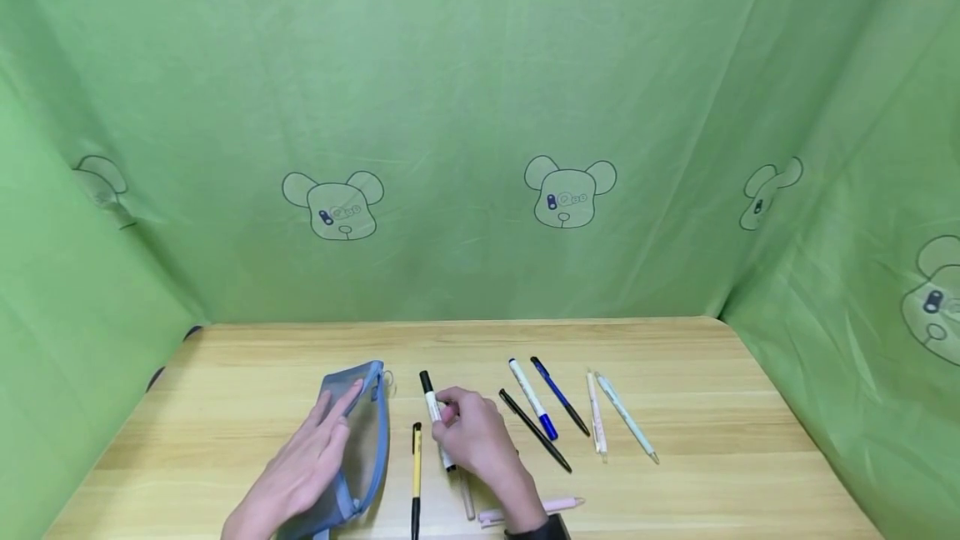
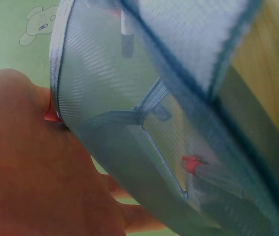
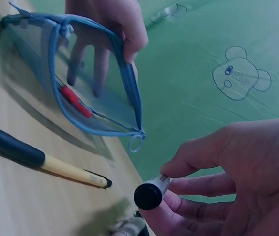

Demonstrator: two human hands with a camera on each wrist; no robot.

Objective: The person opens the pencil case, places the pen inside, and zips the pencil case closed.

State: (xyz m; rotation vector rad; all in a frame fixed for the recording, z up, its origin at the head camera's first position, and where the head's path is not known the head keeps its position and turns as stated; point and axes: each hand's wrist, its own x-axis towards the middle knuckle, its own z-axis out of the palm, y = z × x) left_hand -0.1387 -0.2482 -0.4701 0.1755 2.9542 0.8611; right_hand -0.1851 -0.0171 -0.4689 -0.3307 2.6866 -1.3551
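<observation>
A blue mesh zip pouch [image 1: 360,457] stands unzipped at the left of the table, its mouth gaping toward the right. My left hand [image 1: 300,469] grips its far side, thumb at the zip edge and fingers behind the mesh. Inside lies a pen with a red part [image 3: 75,101], seen through the mouth in the right wrist view. Just right of the pouch, my right hand [image 1: 480,436] pinches a white marker with black ends [image 1: 430,398] between thumb and fingers. In the right wrist view, the marker's black end [image 3: 148,196] points toward the camera.
A yellow-and-black pen [image 1: 417,461] lies between pouch and right hand. Right of that hand are a blue-capped white marker [image 1: 531,394], a black pen [image 1: 534,430], a blue pen [image 1: 558,394] and pale pens [image 1: 626,417]. A pink pen [image 1: 562,506] lies nearer. Green curtains [image 1: 465,273] enclose the table.
</observation>
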